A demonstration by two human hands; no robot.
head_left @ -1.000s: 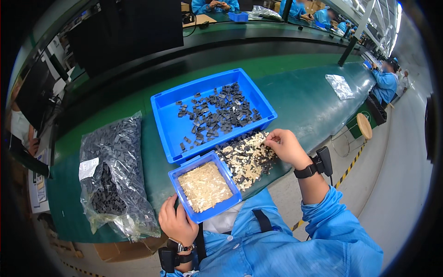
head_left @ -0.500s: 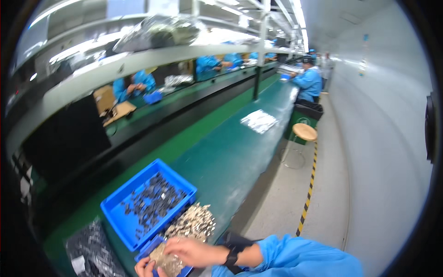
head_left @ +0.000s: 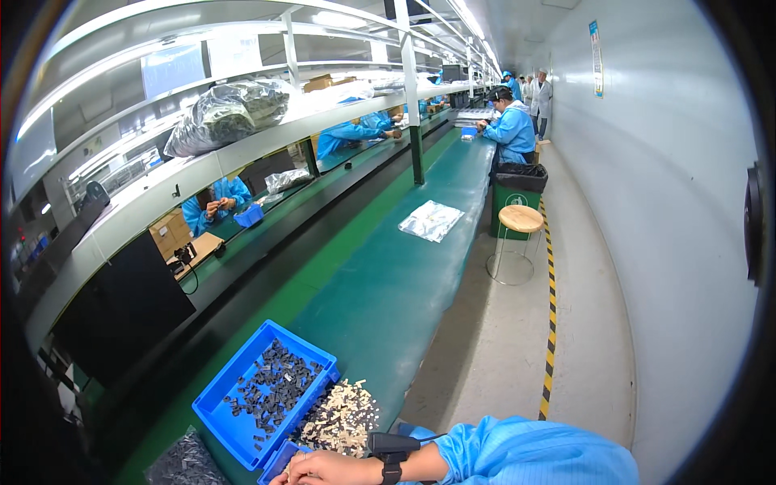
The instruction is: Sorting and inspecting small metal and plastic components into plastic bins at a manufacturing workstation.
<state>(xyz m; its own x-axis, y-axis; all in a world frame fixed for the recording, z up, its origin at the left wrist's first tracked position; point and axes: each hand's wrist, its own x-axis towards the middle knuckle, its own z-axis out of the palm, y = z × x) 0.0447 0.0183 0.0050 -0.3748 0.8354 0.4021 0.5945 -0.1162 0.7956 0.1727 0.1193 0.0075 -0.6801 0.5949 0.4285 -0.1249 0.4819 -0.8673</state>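
My right hand [head_left: 327,469] reaches over a small blue bin [head_left: 279,461] at the lower edge, its fingers bent down and pressed together. What they hold, if anything, is hidden, as the picture's edge cuts off the fingertips. A dark band with a black device [head_left: 396,444] sits on that wrist. My left hand is out of the picture. Just beyond the bin, a heap of small beige and dark pieces [head_left: 343,416] lies on the green bench. Beside it stands a larger blue tray [head_left: 218,396] with many small black parts [head_left: 275,384] in it.
A dark plastic bag [head_left: 190,461] lies left of the tray. Farther along the bench [head_left: 380,283] is a silvery packet [head_left: 431,221]. A round stool [head_left: 521,218] and a green bin [head_left: 511,198] stand to the right. Co-workers in blue [head_left: 513,133] sit farther off.
The view has tilted up, so the tray and hands sit lower in the picture. My left hand and the clear plastic bag under my fingers have dropped out of sight.
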